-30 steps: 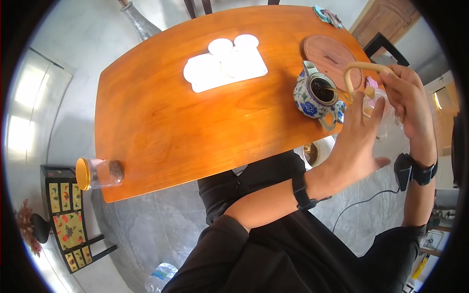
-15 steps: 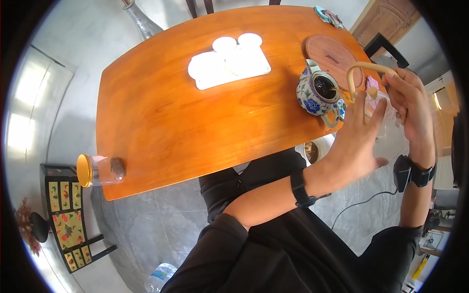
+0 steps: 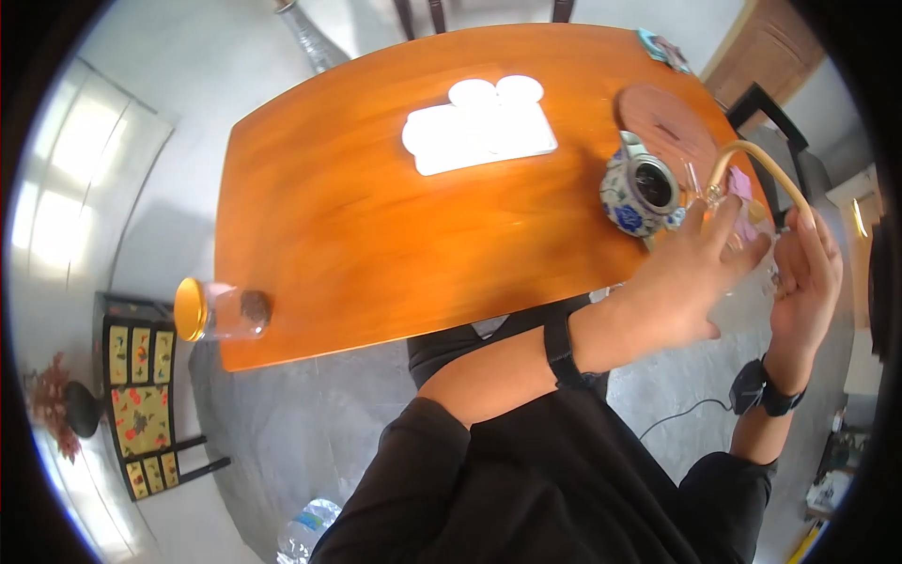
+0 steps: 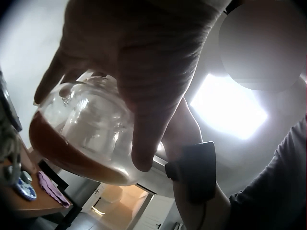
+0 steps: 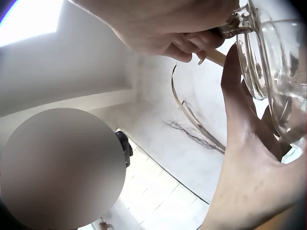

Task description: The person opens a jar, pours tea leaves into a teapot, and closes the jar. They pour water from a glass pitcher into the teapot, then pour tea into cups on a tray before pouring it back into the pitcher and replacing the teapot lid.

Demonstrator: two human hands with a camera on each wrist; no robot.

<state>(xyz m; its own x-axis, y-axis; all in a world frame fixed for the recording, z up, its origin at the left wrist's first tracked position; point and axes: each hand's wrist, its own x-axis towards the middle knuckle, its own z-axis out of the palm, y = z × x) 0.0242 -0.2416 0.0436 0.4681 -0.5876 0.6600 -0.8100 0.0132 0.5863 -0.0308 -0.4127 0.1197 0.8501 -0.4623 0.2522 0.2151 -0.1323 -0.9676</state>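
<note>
My right hand (image 3: 808, 273) grips the curved light-wood handle (image 3: 772, 167) of a glass teapot (image 4: 98, 122), beside the table's right end. Reddish-brown liquid lies in its lower part. My left hand (image 3: 658, 287) reaches across, its fingers spread at the teapot's top; the left wrist view shows the fingers and thumb extended around the upper glass. Most of the pot is hidden behind this hand in the head view. Just left of the glass spout (image 3: 692, 179), a blue-and-white porcelain teapot (image 3: 622, 205) stands lidless on the table, dark inside.
A round wooden board (image 3: 662, 122) lies behind the porcelain teapot, with a pink cloth (image 3: 740, 183) to its right. White cups stand on a white tray (image 3: 442, 164) farther back. A gold-lidded jar (image 3: 225, 315) lies at the table's left corner.
The glass teapot has tipped back: its spout, earlier slanted toward the porcelain pot's mouth, now points upward. The right hand has lowered with the handle. The head view has shifted slightly.
</note>
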